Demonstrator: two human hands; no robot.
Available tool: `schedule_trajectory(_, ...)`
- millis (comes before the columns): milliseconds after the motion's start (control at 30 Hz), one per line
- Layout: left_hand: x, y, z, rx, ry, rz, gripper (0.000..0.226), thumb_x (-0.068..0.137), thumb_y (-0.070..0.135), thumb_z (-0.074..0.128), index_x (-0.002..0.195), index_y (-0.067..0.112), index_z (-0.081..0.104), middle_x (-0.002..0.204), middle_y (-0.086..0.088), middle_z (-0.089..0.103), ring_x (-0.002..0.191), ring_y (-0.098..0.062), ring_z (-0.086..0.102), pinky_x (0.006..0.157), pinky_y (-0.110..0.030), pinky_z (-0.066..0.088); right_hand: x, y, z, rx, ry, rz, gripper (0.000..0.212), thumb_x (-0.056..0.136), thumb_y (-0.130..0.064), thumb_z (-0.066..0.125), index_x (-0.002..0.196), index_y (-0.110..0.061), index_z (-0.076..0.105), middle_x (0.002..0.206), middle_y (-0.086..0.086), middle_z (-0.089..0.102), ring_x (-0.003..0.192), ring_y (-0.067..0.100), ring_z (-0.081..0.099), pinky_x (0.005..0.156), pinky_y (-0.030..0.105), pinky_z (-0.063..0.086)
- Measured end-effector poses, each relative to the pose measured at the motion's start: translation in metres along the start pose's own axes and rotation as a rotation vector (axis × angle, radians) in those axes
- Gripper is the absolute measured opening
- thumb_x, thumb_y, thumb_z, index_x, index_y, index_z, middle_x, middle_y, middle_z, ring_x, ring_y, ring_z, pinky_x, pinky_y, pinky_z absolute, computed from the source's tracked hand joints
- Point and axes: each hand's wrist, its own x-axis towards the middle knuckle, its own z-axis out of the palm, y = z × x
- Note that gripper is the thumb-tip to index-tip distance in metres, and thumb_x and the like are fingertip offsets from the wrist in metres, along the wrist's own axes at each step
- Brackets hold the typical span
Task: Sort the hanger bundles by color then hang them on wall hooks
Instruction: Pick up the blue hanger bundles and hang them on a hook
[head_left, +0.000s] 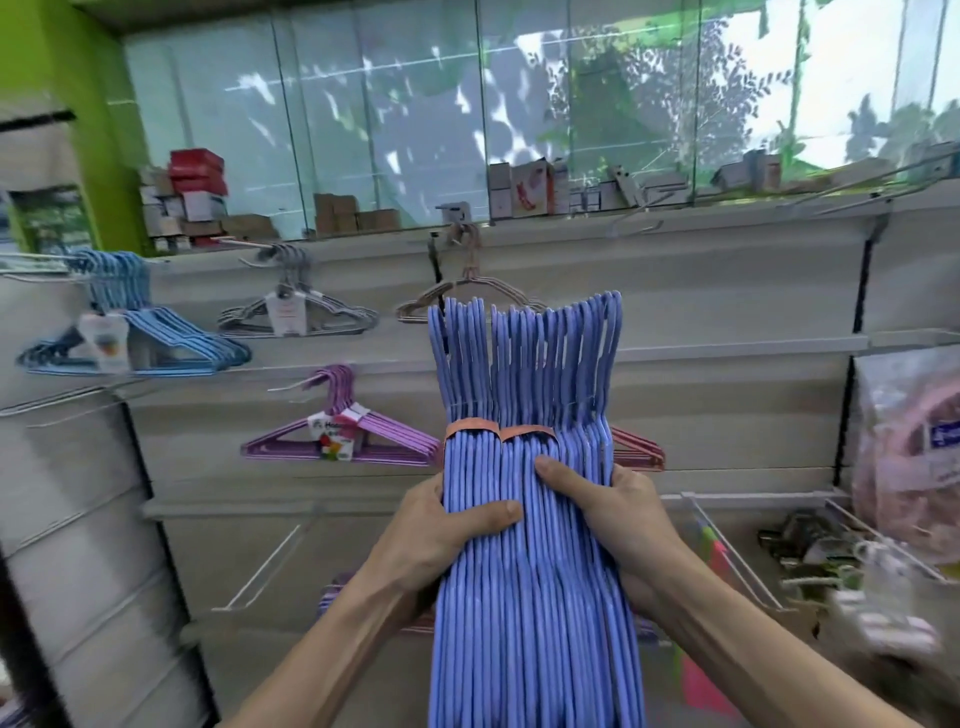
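Two hands, the left hand (457, 525) and right hand (618, 514), gripped a stiff, likely heavy periwinkle hanger bundle (530, 597) just below its orange bands (498, 432), probably the steadiest hold.

Just the one view here, a wide-angle head cam that's looking forward and slightly down at a slatted wall panel (701, 291) with a glass window (363, 130) running along its top edge. It's sitting really close to the hands, with both forearms coming up from the bottom edge of the frame, and the wide lens is bending the wall's straight lines near the corners.
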Motion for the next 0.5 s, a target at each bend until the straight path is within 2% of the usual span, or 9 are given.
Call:
schedule_trajectory(133,-0.008,-0.005,-0.028,-0.001,0.021,-0.016,0.039,0.076,0.009,0.079,0.112,0.005,0.065,0.101,-0.014,0.076,0.090,-0.035,0.074,0.078,-0.046,0.060,0.000,0.014,0.027,-0.012,-0.012,0.017,0.027,0.083,-0.017,0.079,0.105,-0.004,0.070,0.092,0.014,0.078,0.082,0.033,0.076,0.079,0.052,0.061)
schedule_trajectory(333,-0.014,-0.009,-0.051,-0.034,0.036,-0.037,0.038,0.077,0.007,0.077,0.113,0.005,0.064,0.099,-0.013,0.076,0.085,-0.033,0.074,0.066,-0.036,0.060,-0.001,0.022,0.050,-0.031,-0.031,0.027,0.028,0.084,-0.018,0.079,0.106,-0.004,0.069,0.091,0.013,0.078,0.081,0.032,0.076,0.075,0.049,0.062)
schedule_trajectory(500,-0.016,-0.011,-0.064,-0.038,0.042,-0.043,0.039,0.076,0.009,0.077,0.112,0.005,0.065,0.099,-0.014,0.076,0.084,-0.034,0.074,0.065,-0.037,0.060,0.000,0.027,0.063,-0.024,-0.036,0.024,0.026,0.085,-0.017,0.078,0.105,-0.005,0.069,0.090,0.011,0.078,0.081,0.031,0.076,0.075,0.050,0.062)
